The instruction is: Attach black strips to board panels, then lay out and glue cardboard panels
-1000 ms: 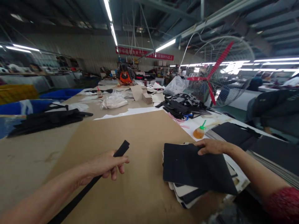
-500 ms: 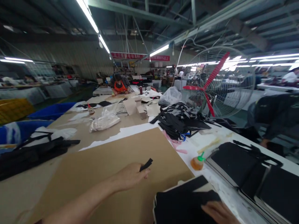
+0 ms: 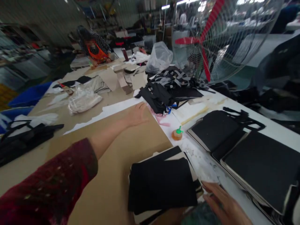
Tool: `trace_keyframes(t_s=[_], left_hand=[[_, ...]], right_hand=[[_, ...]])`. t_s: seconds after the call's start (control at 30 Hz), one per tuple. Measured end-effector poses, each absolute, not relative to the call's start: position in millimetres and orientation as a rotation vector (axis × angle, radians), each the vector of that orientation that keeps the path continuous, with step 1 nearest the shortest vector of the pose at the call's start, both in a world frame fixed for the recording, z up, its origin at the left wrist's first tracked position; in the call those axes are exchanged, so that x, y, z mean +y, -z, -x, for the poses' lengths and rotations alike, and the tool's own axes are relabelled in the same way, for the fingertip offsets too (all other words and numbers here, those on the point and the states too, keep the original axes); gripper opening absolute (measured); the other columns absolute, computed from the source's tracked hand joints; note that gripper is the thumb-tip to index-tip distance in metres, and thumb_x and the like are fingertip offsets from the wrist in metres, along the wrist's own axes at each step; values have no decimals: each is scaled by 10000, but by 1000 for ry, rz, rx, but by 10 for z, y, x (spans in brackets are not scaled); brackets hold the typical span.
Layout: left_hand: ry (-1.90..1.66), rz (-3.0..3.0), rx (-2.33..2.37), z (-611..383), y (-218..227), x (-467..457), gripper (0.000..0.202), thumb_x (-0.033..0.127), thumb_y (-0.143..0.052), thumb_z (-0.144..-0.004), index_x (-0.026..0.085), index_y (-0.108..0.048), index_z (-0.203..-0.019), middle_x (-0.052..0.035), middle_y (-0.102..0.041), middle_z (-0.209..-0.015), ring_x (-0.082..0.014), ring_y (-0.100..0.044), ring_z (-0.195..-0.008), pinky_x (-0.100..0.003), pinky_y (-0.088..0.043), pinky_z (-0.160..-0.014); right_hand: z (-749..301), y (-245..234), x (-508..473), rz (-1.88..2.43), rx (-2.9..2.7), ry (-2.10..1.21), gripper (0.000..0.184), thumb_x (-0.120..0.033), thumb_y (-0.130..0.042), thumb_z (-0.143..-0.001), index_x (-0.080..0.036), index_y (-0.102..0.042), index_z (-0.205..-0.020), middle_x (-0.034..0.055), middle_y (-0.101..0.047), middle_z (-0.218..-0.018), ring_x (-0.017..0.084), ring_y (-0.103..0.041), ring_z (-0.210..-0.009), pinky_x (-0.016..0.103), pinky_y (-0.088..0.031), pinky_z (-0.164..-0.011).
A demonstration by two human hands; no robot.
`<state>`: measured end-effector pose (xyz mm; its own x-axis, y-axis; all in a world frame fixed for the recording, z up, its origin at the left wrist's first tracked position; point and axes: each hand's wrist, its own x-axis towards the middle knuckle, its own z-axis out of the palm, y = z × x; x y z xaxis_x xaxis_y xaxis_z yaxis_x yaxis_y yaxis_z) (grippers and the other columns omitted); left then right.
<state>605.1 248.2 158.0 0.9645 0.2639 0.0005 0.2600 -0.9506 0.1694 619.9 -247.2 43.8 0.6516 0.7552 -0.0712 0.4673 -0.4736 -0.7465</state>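
Note:
My left hand [image 3: 138,114] is stretched far forward over the brown cardboard sheet [image 3: 110,150], fingers extended, with nothing visible in it. Its fingertips lie just short of a heap of black strips [image 3: 167,90]. My right hand [image 3: 222,203] rests at the near edge of the table with fingers spread, just right of a stack of black sheets [image 3: 161,184] and not on it. A small orange glue bottle with a green cap [image 3: 177,133] stands between the stack and the heap.
Flat black panels [image 3: 257,156] lie in rows on the right. A large fan with red blades [image 3: 211,40] stands behind the heap. Black straps [image 3: 23,140] lie at the left, a white plastic bag [image 3: 83,100] farther back. A person in an orange apron [image 3: 95,47] works at the far end.
My left hand has reached forward to the heap of black strips, and the black strip it held no longer shows. My right hand has come off the black stack. The view tilted down.

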Motion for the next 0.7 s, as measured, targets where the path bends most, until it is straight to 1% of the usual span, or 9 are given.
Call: trace_keyframes(t_s=[0.07, 0.1, 0.2, 0.3, 0.4, 0.47, 0.53, 0.63, 0.7], left_hand=[[29, -2738, 564, -5478, -1228, 2129, 787, 434, -581, -897, 65, -278, -1524, -222, -323, -1599, -327, -284, -1494, -500, -200, -1238], [67, -2609, 697, -5143, -1055, 1912, 754, 474, -509, -926, 88, -275, -1530, -208, -315, -1609, -322, -276, -1502, -516, -190, -1242], [91, -2162, 1163, -4196, -601, 1209, 818, 643, -387, -934, 135, -231, -1556, -180, -225, -1651, -321, -184, -1537, -526, -177, -1252], [35, -1796, 1367, -3673, -320, 620, 894, 689, -395, -912, 146, -145, -1576, -156, -174, -1670, -278, -160, -1543, -458, -166, -1266], [-90, -1656, 1479, -3632, -256, 294, 963, 666, -521, -865, 145, -130, -1575, -157, -174, -1670, -272, -168, -1543, -434, -154, -1271], [-171, -1611, 1536, -3731, -306, 226, 1007, 614, -636, -805, 117, -183, -1555, -188, -245, -1643, -301, -244, -1522, -446, -197, -1263], [-224, -1541, 1546, -3823, -383, 232, 962, 551, -732, -740, 117, -322, -1495, -201, -424, -1550, -330, -420, -1435, -461, -320, -1217], [-244, -1353, 1492, -3869, -460, 276, 742, 502, -804, -693, 154, -549, -1296, -159, -683, -1269, -323, -668, -1161, -440, -535, -1028], [-218, -1218, 1518, -3848, -462, 294, 645, 490, -839, -665, 156, -625, -1174, -143, -749, -1108, -317, -726, -1019, -421, -597, -905]], right_hand=[[-6297, -329, -2313, 2150, -826, -511, 439, -494, -502, -959, -246, -631, -1297, 93, -660, -1324, 247, -677, -1140, 342, -590, -936], [-6341, -253, -2216, 2146, -785, -494, 498, -526, -482, -959, -221, -595, -1337, 118, -627, -1364, 267, -649, -1185, 388, -573, -976], [-6425, 2, -1903, 2133, -765, -471, 643, -575, -428, -964, -144, -489, -1437, 188, -540, -1452, 329, -503, -1357, 528, -429, -1128], [-6415, 196, -1649, 2127, -824, -500, 691, -554, -395, -985, -121, -362, -1522, 209, -435, -1541, 340, -361, -1461, 576, -306, -1191], [-6357, 274, -1515, 2133, -876, -466, 715, -542, -421, -982, -128, -300, -1552, 210, -374, -1582, 338, -316, -1486, 570, -282, -1203], [-6329, 275, -1481, 2141, -885, -461, 729, -549, -439, -973, -121, -305, -1549, 218, -380, -1576, 337, -322, -1484, 557, -286, -1204], [-6322, 252, -1469, 2151, -860, -494, 744, -564, -455, -957, -121, -322, -1539, 218, -404, -1560, 338, -343, -1473, 550, -292, -1202], [-6350, 186, -1450, 2168, -769, -563, 763, -582, -510, -909, -139, -370, -1514, 193, -442, -1538, 335, -379, -1454, 534, -298, -1201], [-6386, 116, -1424, 2155, -715, -613, 763, -574, -561, -868, -150, -416, -1485, 175, -465, -1523, 328, -398, -1443, 515, -309, -1198]])
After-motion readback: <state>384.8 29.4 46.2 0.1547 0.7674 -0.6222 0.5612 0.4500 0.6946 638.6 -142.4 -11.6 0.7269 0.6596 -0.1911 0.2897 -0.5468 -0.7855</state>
